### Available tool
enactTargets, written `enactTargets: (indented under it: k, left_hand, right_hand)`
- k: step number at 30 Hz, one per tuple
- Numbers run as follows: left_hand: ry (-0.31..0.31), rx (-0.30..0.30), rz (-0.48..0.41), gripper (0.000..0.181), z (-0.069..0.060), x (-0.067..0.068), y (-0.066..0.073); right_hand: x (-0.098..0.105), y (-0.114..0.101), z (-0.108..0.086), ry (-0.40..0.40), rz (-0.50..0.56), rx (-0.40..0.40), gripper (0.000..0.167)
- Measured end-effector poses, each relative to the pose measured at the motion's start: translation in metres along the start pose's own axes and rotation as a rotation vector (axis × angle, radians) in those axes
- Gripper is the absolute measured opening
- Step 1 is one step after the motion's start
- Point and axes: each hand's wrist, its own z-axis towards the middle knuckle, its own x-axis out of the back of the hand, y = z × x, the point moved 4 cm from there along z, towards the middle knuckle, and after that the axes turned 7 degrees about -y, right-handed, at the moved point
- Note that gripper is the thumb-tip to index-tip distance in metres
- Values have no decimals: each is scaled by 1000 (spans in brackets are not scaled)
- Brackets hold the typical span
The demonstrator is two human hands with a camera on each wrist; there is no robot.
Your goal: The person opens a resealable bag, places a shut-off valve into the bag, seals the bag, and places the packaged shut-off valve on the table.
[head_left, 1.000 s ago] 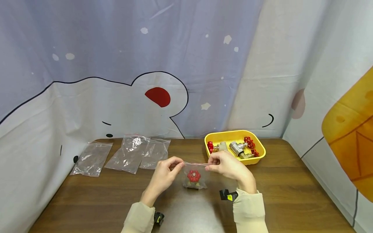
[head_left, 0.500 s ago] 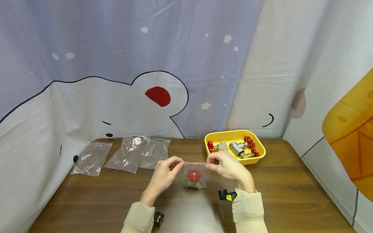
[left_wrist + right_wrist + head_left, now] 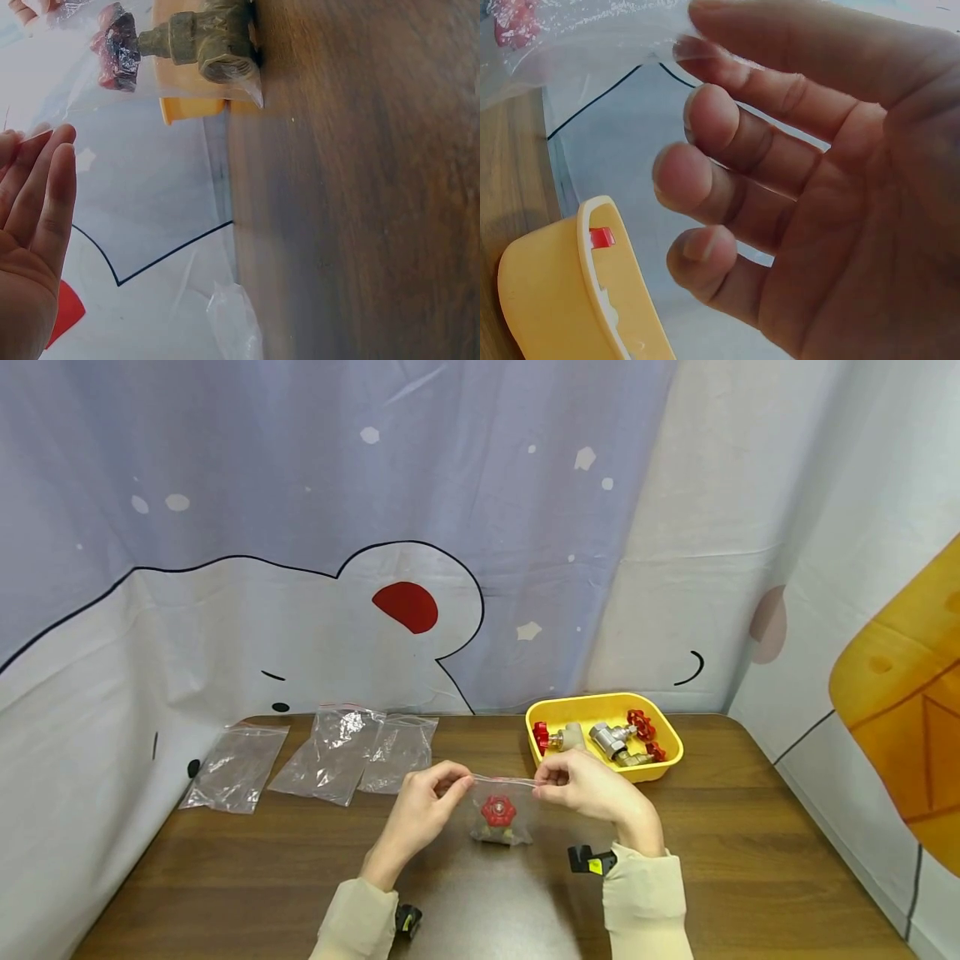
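Between the two hands a clear zip bag point(image 3: 483, 793) stands on the table, with a brass valve point(image 3: 187, 37) inside it. The valve's red handwheel point(image 3: 498, 811) faces up in the head view. My left hand point(image 3: 429, 806) pinches the left end of the bag's zip edge between thumb and forefinger. At the right end of that edge, my right hand point(image 3: 592, 789) pinches the plastic the same way. In the right wrist view, the other fingers point(image 3: 682, 176) of that hand are loosely bent and touch nothing.
A yellow tray point(image 3: 670, 766) behind the right hand holds several valves point(image 3: 611, 741) with red handwheels. Several flat clear bags point(image 3: 234, 768) lie on the wooden table point(image 3: 225, 877) at the back left. A printed curtain point(image 3: 525, 527) hangs behind.
My right hand shifts slightly left along the bag's top edge, then back to the right. The left hand and the bagged valve stay almost in place.
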Motion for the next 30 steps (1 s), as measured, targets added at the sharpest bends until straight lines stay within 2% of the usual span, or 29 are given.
enactTargets:
  k: [9, 22, 30]
  left_hand:
    - [-6, 16, -27, 4, 0, -1, -1]
    - [-1, 2, -17, 3, 0, -1, 1]
    - [0, 23, -57, 5, 0, -1, -1]
  right_hand:
    - [3, 1, -3, 19, -3, 12, 12]
    - [2, 4, -3, 46, 7, 10, 12]
    - [-1, 9, -2, 1, 39, -14, 11]
